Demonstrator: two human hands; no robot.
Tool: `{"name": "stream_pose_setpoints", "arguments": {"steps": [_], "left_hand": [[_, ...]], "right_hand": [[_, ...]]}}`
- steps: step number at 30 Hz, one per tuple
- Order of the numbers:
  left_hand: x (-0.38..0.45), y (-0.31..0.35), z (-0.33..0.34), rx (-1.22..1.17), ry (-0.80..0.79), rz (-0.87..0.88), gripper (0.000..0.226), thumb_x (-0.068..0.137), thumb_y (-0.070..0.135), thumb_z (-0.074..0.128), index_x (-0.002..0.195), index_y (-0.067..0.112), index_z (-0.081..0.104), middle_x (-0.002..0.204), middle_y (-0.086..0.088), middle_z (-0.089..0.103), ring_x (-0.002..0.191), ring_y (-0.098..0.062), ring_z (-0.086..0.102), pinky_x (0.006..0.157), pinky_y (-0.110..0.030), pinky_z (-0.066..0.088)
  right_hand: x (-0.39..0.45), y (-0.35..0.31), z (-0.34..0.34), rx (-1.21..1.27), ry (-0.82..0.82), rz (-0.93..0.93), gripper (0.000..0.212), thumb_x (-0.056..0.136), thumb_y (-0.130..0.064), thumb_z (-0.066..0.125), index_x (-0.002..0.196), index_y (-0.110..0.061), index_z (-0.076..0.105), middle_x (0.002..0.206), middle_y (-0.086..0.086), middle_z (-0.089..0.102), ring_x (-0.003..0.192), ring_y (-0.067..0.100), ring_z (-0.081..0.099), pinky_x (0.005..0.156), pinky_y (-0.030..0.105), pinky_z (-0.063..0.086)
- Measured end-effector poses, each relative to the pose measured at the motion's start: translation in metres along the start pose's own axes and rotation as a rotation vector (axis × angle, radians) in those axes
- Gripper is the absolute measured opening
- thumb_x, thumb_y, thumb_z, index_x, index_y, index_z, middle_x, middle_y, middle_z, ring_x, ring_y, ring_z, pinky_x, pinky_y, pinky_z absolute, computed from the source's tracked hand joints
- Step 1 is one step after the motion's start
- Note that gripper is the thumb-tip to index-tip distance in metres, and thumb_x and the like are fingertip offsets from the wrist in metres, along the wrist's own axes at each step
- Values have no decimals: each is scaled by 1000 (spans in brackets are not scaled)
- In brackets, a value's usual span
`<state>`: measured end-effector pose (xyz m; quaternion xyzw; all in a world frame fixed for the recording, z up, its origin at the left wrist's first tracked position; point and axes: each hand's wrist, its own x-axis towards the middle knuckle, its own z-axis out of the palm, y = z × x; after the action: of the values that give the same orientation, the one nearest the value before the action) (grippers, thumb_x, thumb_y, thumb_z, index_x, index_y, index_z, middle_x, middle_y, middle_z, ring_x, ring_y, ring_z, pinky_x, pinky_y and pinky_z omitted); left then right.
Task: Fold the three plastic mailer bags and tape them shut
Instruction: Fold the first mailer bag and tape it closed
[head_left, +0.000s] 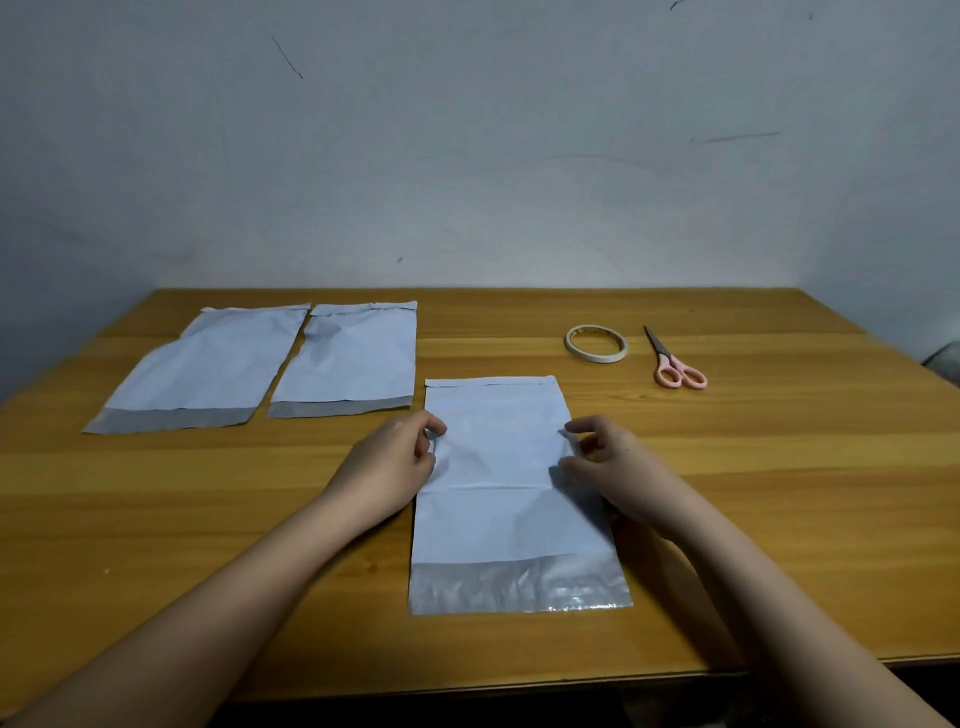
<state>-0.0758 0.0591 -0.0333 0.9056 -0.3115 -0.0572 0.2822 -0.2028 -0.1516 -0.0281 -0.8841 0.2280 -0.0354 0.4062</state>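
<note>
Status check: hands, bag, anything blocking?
Left hand and right hand pinching side edges of near mailer bag, flat, unfolded. Two other bags untouched. Tape roll, scissors clear of work.

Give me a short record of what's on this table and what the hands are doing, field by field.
surface: wooden table
near bag: mailer bag, flat, unfolded, grey strip toward the person
left hand: left hand pinches the bag's left edge
right hand: right hand pinches the bag's right edge
waiting bags: far-left bag and middle bag, flat, side by side
tape: tape roll, untouched
scissors: pink-handled scissors, right of the tape
</note>
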Motion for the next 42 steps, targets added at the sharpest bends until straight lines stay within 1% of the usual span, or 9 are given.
{"name": "stream_pose_setpoints", "arguments": {"steps": [8,11,16,20,25,30,35,38,42], "left_hand": [[-19,5,-7,-77,-214,-76,29,94,32,52,122,31,44,69,3,62,53,-3,58,52,-21,40],[-24,4,-10,-136,-273,-121,34,92,32,55,124,33,43,68,0,64,51,-8,60,53,-28,42],[-29,6,-13,-273,-311,-144,29,96,18,50,122,32,46,46,4,54,32,-3,42,35,-15,29],[-36,-4,-17,-253,-288,-56,40,100,13,38,122,43,52,58,8,61,46,-3,51,46,-20,35],[-50,-13,-19,415,-85,410,51,89,23,59,131,47,44,124,14,44,104,-3,52,73,-7,37],[-44,-20,-16,525,5,732,33,87,30,52,118,28,62,128,4,59,115,-15,58,82,-30,53],[-42,-11,-11,382,55,650,28,85,30,52,108,26,70,110,11,69,98,-10,66,77,-22,51],[-40,-1,-17,197,148,376,26,93,30,56,118,29,65,113,13,66,102,-11,61,81,-21,43],[-34,4,-27,-105,200,315,37,86,11,67,107,41,65,107,16,67,99,-10,63,79,-28,51]], "right_hand": [[-25,0,-21,165,-105,158,16,93,-23,56,103,-12,50,81,9,63,53,18,60,48,29,50],[-30,1,-27,268,-243,171,13,94,-19,55,105,-11,57,80,12,63,49,19,60,50,31,51],[-31,7,-26,351,-321,75,35,98,-4,38,103,-15,71,73,13,60,60,16,56,53,26,48],[-32,14,-25,270,-338,-99,42,93,6,41,111,-22,67,108,18,65,65,20,61,57,27,51],[-25,27,-21,-250,-62,-379,40,78,-29,76,111,-45,60,97,-16,47,79,-2,50,69,19,44],[-20,31,-6,-341,42,-688,27,81,-40,66,107,-36,70,110,-19,56,103,0,53,87,21,44],[-18,20,-7,-163,74,-593,11,88,-29,63,94,-28,72,92,-21,70,88,-5,62,78,27,50],[-15,10,-14,-52,127,-513,14,91,-22,58,93,-23,72,87,-19,71,85,-1,63,77,28,50],[-12,0,-19,30,179,-566,34,90,-1,59,90,-34,67,91,-26,68,89,-2,63,78,23,50]]}}
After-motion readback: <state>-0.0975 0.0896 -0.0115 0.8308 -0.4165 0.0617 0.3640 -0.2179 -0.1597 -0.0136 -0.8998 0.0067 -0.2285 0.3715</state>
